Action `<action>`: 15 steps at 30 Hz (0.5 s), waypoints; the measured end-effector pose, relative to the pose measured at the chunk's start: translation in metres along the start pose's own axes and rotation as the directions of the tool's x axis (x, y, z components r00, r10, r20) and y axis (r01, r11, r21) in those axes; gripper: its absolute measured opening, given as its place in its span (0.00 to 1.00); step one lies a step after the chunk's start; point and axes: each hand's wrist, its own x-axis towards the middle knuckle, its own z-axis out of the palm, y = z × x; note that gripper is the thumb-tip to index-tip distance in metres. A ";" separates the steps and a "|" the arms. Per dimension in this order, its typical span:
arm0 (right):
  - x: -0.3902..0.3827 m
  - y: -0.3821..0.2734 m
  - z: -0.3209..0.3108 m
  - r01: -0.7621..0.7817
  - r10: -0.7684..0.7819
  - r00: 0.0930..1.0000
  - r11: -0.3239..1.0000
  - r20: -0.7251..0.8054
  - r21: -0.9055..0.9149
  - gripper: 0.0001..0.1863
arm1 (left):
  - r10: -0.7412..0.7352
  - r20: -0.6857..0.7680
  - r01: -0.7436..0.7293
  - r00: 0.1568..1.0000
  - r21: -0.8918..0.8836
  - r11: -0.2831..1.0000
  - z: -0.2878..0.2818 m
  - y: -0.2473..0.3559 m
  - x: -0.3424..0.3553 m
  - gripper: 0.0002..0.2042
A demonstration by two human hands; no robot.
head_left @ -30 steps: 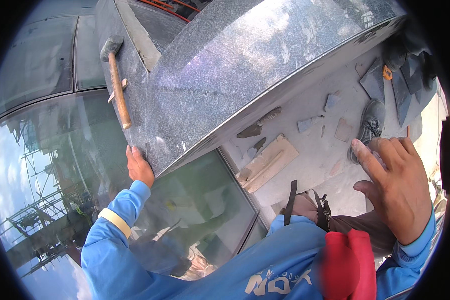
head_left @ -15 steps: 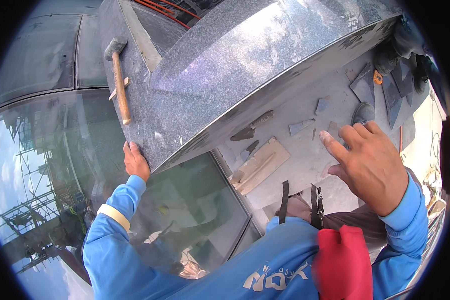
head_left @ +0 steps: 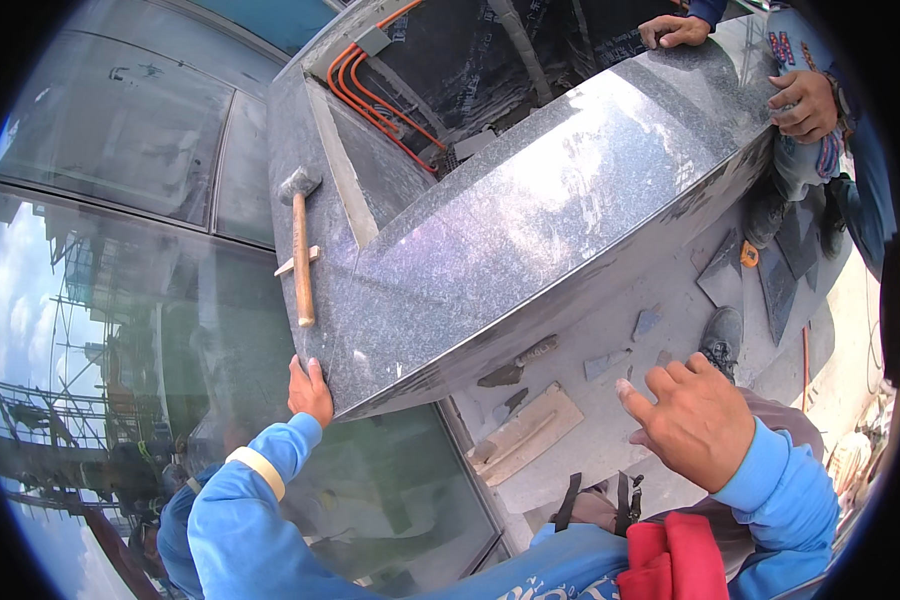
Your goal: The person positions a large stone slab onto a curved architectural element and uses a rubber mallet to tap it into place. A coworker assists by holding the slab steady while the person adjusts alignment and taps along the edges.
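One grey stone worktop [head_left: 490,270] running from lower left to upper right, one hammer [head_left: 302,230] with one wood strip [head_left: 286,267] crossing it at the left end, two co-worker's hands ( [head_left: 675,31], [head_left: 808,105]) at the far end. Left hand [head_left: 311,392] loosely open, fingers against the near-left corner; right hand [head_left: 695,420] half-curled in air, palm hidden, cannot tell if holding anything. Long front edge faces scrap-strewn floor [head_left: 620,400], open air between it and right hand; clear stone stretches right of the hammer.

Speckled grey stone slab [head_left: 490,260]
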 end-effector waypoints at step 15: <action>0.135 0.015 -0.032 0.452 -0.426 0.860 0.892 -0.279 0.031 0.21 | -0.260 0.043 0.262 0.965 -0.051 0.964 0.007 0.005 -0.003 0.26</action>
